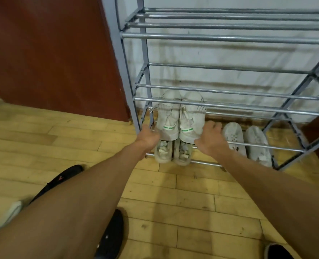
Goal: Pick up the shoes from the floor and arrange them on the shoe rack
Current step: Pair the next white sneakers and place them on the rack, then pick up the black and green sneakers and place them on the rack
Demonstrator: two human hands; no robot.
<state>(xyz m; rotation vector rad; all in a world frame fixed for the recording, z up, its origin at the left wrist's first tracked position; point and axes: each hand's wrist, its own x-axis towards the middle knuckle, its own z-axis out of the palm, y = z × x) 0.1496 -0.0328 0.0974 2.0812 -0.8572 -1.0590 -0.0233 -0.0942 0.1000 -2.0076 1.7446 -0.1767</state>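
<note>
A grey metal shoe rack [229, 106] stands against the white wall. Two white sneakers with green heel tabs lie side by side on its second-lowest tier, heels toward me: the left sneaker [169, 116] and the right sneaker [192, 116]. My left hand [148, 136] is curled against the left sneaker's heel. My right hand [210, 136] has its fingers apart along the right sneaker's outer side, thumb by the heel. On the lowest tier sit a beige pair [172, 152] and a white slip-on pair [246, 144].
Black shoes lie on the wooden floor at the lower left [67, 177], under my left forearm [111, 234] and at the bottom right corner [278, 251]. A white shoe [14, 208] shows at the left edge. A dark red panel [52, 53] stands left of the rack.
</note>
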